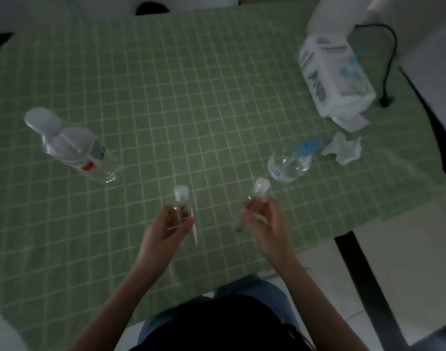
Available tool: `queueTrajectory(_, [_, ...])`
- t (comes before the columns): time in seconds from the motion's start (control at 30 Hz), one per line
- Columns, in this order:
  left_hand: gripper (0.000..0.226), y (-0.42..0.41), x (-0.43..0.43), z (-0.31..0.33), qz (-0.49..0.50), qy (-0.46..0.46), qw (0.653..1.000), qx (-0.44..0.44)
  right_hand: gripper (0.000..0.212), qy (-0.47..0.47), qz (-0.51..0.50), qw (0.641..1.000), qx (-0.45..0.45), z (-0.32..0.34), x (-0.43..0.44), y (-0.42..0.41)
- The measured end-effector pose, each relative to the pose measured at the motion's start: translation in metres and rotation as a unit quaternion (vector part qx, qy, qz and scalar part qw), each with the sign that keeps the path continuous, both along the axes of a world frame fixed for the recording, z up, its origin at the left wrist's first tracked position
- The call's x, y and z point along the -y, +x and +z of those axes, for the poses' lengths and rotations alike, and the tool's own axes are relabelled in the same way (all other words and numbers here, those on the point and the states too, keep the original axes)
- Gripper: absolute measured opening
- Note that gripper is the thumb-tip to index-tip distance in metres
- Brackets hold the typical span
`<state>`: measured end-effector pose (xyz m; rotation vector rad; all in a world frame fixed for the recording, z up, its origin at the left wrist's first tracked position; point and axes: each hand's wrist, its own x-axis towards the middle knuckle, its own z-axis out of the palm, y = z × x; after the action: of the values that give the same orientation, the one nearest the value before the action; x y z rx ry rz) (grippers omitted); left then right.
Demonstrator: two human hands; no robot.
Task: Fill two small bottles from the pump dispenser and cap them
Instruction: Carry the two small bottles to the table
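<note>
My left hand (169, 225) grips a small clear bottle (181, 198) with a pale cap, held upright above the green checked cloth (191, 97). A second small clear bottle (259, 190), also capped and tilted slightly right, is gripped by my right hand (263, 219). The two bottles are about a hand's width apart near the table's front middle. The clear pump dispenser (72, 145) with a white pump head and red-marked label stands at the left, well away from both hands. The image is dim and blurry, so I cannot see the liquid level in the small bottles.
A clear plastic bottle with a blue label (294, 160) lies at the right, beside a crumpled tissue (343, 148). A white tissue pack (333, 77) sits at the back right, with a black cable (389, 64) behind it. The table's right edge (368, 221) drops to pale floor.
</note>
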<state>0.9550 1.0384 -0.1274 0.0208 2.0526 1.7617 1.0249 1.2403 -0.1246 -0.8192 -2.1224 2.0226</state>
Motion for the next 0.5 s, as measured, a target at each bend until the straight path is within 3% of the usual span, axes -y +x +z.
queueTrajectory(0.27, [0.016,0.014,-0.083,-0.027,0.124,0.000,0.992,-0.025,0.038,0.035,0.180,0.983,0.017,-0.015,-0.090,-0.029])
queueTrajectory(0.5, [0.027,-0.027,-0.110,-0.043,0.141,0.062,0.983,-0.104,0.050,0.028,0.215,0.975,-0.045,-0.026,-0.099,-0.064])
